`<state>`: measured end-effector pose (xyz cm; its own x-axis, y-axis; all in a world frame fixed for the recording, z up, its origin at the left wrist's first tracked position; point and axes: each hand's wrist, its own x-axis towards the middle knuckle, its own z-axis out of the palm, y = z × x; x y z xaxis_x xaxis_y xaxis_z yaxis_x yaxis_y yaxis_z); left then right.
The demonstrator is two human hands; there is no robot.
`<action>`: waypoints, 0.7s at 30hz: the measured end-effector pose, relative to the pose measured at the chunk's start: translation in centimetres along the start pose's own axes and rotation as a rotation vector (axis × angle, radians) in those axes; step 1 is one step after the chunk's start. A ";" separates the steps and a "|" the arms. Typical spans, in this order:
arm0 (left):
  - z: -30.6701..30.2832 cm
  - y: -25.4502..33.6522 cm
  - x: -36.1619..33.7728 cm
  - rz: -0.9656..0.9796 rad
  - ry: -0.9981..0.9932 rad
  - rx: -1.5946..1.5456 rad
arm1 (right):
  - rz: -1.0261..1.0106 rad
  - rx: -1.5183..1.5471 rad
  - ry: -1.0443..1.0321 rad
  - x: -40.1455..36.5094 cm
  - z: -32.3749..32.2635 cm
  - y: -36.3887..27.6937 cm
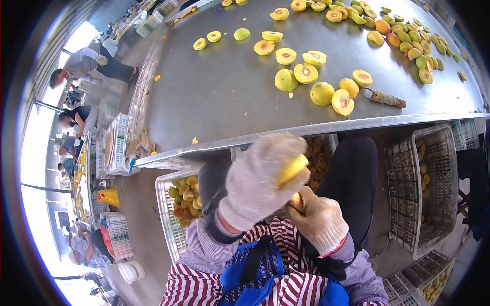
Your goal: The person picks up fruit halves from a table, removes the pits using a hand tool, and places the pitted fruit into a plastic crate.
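Observation:
My left hand [265, 178], in a pale knit glove and smeared by motion, is closed around a yellow peach half [292, 170] in front of the table edge. Just below and to its right, my right hand [320, 219], gloved too, has its fingers curled around a small tan-orange piece [296, 202]; I cannot tell what it is. Peach halves [305, 73] lie on the metal table [219, 102] beyond my hands, some cut side up. A pitting tool [385, 98] with a metal loop and wrapped handle rests near the table's front edge.
A crate [164, 204] of peach pieces stands at left under the table edge, and another crate [426, 188] stands at right. A larger heap of peaches [413, 41] covers the table's far right. Several people work at left, one person [94, 64] standing beside the table.

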<state>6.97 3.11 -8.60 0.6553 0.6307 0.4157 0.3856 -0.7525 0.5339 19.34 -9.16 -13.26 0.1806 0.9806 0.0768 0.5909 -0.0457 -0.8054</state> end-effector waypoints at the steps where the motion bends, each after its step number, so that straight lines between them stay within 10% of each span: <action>1: 0.5 0.6 0.1 0.008 -0.105 0.124 | -0.002 -0.038 0.007 -0.2 0.2 0.2; 11: 4.1 -1.4 -1.8 -0.092 -0.183 0.185 | 0.026 -0.128 -0.058 -0.8 1.3 1.4; 17: 1.5 -1.9 -1.1 -0.616 -0.095 -0.720 | -0.014 -0.113 -0.040 -0.4 0.9 0.4; 21: 2.2 -1.2 -0.7 -0.226 0.020 -0.115 | -0.039 -0.076 -0.052 -0.4 1.4 0.2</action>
<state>7.47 3.14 -11.21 0.5478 0.7847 0.2902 0.4433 -0.5664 0.6948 18.30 -9.26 -14.20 0.1166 0.9904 0.0747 0.6553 -0.0202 -0.7551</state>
